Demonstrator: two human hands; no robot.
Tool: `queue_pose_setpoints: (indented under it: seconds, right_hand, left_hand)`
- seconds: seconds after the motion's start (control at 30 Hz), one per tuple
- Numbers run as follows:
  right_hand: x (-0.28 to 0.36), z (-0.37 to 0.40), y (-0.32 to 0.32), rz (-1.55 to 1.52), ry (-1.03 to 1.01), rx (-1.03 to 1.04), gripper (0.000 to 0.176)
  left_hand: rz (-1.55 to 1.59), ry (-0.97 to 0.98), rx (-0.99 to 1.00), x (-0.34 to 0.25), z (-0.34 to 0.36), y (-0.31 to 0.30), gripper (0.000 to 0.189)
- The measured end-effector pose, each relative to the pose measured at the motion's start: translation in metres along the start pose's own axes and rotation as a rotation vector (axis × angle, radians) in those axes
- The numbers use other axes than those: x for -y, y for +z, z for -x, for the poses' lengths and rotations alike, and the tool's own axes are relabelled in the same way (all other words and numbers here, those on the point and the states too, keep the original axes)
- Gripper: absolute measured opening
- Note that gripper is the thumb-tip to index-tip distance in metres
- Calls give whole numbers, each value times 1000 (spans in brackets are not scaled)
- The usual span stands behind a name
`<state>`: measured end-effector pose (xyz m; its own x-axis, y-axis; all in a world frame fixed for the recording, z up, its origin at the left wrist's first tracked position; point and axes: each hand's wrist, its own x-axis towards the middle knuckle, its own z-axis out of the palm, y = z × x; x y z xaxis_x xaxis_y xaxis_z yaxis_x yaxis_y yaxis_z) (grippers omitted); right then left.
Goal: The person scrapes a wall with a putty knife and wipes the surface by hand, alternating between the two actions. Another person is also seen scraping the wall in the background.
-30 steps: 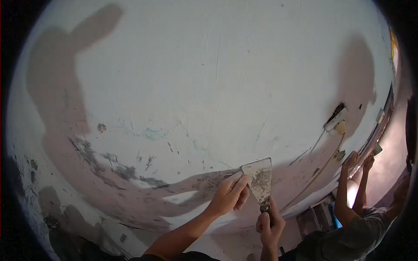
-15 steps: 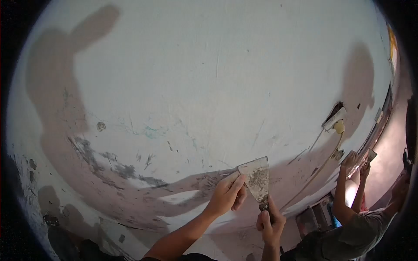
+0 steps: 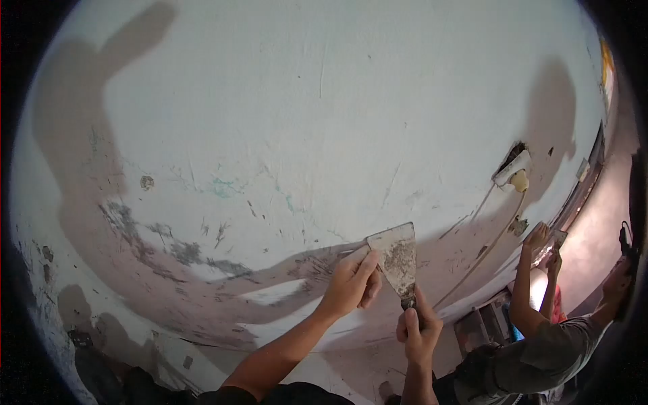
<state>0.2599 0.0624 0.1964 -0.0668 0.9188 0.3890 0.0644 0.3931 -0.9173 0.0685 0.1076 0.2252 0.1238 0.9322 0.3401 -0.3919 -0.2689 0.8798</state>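
Observation:
My right hand [image 3: 420, 331] is closed around the dark handle of a putty knife [image 3: 397, 260]. Its wide metal blade points up and carries grey, crusty smears. My left hand [image 3: 352, 280] pinches the blade's left edge near the upper corner, thumb along the edge and the other fingers curled. Behind the blade rises a white wall [image 3: 270, 121], scuffed with dark scrape marks and greenish stains along its lower part.
On the right another person [image 3: 560, 354] works at the wall with raised hands and a second scraper [image 3: 557, 237]. A broken socket [image 3: 514, 169] with a cable hangs from a hole. Shadows fall across the wall, and a dark-clothed figure [image 3: 101, 374] is at lower left.
The view has shifted slightly, so the wall marks sit higher and further left. My hands keep their hold on the putty knife. The other person's scraper has moved left, closer to their other hand.

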Motion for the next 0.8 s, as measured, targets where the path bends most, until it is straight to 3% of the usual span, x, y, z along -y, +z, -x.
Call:
queue_pose_setpoints:
  seconds: [0.27, 0.33, 0.8]
  right_hand:
    - [4, 11, -6, -115, -34, -8, 43]
    - [11, 4, -2, 36, -30, -9, 43]
    - [-2, 0, 1, -32, -64, 14, 50]
  left_hand:
    - [74, -40, 22, -6, 3, 13, 33]
    - [75, -81, 16, -5, 1, 11, 33]
    - [28, 21, -15, -8, -1, 14, 32]
